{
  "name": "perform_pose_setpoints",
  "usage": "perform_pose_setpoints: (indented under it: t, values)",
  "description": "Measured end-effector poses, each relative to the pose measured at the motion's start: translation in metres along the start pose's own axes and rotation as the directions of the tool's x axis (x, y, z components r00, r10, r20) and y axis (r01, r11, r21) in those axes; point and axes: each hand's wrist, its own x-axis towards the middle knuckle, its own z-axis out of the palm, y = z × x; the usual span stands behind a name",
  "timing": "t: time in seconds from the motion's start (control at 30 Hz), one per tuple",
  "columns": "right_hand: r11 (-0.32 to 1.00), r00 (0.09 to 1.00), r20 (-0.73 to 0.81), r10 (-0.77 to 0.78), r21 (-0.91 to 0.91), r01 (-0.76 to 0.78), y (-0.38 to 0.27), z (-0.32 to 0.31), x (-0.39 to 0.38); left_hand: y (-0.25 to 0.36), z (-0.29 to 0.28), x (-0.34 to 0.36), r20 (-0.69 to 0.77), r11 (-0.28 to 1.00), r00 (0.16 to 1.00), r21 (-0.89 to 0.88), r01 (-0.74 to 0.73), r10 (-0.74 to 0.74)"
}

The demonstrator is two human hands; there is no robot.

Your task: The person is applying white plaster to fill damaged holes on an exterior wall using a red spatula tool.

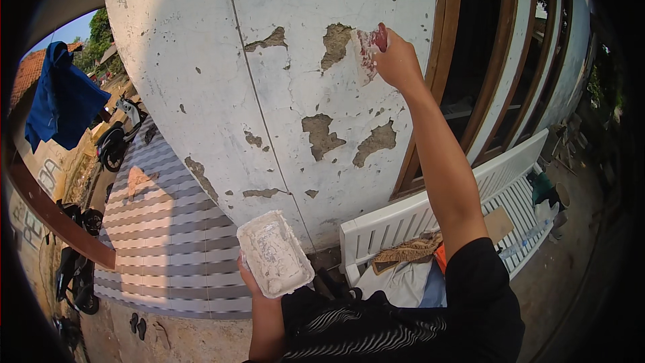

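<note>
My right hand (pixel 400 64) is stretched out to the white wall (pixel 201 40), gripping a red-handled putty knife (pixel 368 44). Its pale, smeared blade lies at the wall, just right of a bare patch (pixel 336 46) where the paint has come off. Lower down, my left hand (pixel 249 277) supports a white rectangular tub (pixel 308 270) from beneath and the side; most of those fingers are hidden under it. Whitish, lumpy putty (pixel 272 249) coats the inside of the tub. More flaked patches (pixel 322 137) show on the wall between the two hands, and a thin dark crack runs down it.
A white slatted bench (pixel 376 232) stands below the wall at the right, with cloths (pixel 406 281) and other things on it. Wooden-framed windows (pixel 449 40) adjoin the wall. On the left are a tiled floor (pixel 195 255), a hanging blue cloth (pixel 64 101) and parked motorbikes (pixel 117 140).
</note>
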Motion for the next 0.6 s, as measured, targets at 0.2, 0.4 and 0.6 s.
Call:
perform_pose_setpoints:
  t: [0.2, 0.4, 0.6]
  values:
    - [0.995, 1.0, -0.016, -0.026, -0.098, 0.024, 0.006, 0.004, 0.008, 0.001, -0.001, -0.002, 0.006, 1.0, 0.999, -0.002, -0.031, 0.032]
    - [0.998, 1.0, -0.026, 0.003, -0.058, -0.004, 0.003, 0.015, 0.005, 0.001, 0.008, -0.002, 0.025, 0.997, 1.0, -0.081, 0.02, -0.018]
    - [0.998, 0.998, -0.011, -0.062, 0.005, 0.062, -0.021, 0.016, 0.003, 0.001, 0.012, 0.0, 0.045, 1.0, 0.999, -0.009, 0.019, -0.018]
